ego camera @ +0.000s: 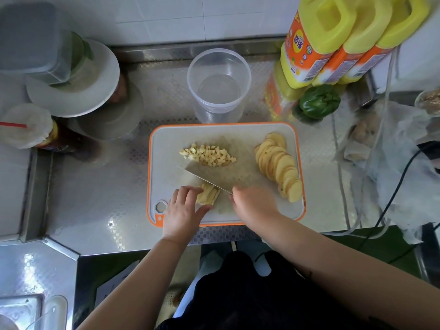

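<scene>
1. Head view, looking down: a white cutting board [164, 144] with an orange rim lies on a steel desk [95, 186], right in front of the person, so both hands reach it easily.
2. The left hand [182, 210] sits at the board's near edge. Its fingers are bent over a small stack of potato strips [209, 192], pinning them down; the bent fingers probably keep the tips back from the edge.
3. The right hand [254, 203] is closed round the handle of a knife [209, 178]. The handle is hidden under the hand. The broad blade slants away to the left, its edge resting on the far end of the strips, placed to cut them crosswise.
4. Diced potato [208, 154] is heaped mid-board, just beyond the blade, likely pushed clear of the cutting spot.
5. A fanned row of round potato slices [278, 166] lines the board's right side, apparently waiting to be cut.
6. A clear plastic tub [219, 84] stands just behind the board, probably for the dice.
7. To the right of it stand yellow jugs [316, 44] with orange labels; the labels carry Chinese characters and a barcode, too small to read. A green pepper [319, 101] rests at their foot.
</scene>
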{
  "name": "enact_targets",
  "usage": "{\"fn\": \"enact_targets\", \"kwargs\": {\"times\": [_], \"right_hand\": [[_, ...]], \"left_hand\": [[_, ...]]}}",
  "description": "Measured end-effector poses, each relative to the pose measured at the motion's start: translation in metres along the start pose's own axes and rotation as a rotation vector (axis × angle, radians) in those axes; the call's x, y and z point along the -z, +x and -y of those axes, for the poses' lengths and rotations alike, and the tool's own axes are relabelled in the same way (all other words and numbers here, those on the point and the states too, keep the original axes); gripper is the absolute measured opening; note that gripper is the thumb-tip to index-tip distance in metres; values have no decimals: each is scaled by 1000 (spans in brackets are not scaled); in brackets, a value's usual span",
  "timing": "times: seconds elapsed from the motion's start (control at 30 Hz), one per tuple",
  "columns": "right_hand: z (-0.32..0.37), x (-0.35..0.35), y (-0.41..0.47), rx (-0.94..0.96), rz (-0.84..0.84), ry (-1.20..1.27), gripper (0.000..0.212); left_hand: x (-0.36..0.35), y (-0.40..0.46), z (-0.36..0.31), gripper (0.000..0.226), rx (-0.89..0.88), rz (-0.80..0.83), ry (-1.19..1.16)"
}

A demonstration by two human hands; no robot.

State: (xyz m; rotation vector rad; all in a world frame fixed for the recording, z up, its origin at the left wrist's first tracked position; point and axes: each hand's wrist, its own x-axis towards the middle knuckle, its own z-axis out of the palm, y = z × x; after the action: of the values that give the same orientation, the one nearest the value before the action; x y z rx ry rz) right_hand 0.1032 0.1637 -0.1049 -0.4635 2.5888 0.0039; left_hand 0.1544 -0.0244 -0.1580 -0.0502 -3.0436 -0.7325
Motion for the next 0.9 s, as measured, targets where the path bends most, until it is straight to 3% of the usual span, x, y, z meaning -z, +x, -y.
{"fn": "enact_targets", "kwargs": {"times": [0.13,0.4,0.6,0.9], "right_hand": [[0,1,2,-11,-11,38,10],[-9,11,0,12,-58,121,29],[-10,23,-5,80,-104,63,31],[-8,23,-1,139,-17,-2,29]], "left_hand": [[-3,2,-4,21,-21,-79,11],[-9,-2,-13,26,41,-130,22],[-19,6,-21,26,-93,-201,-4],[-31,9,-17,28,-57,-196,-12]]}}
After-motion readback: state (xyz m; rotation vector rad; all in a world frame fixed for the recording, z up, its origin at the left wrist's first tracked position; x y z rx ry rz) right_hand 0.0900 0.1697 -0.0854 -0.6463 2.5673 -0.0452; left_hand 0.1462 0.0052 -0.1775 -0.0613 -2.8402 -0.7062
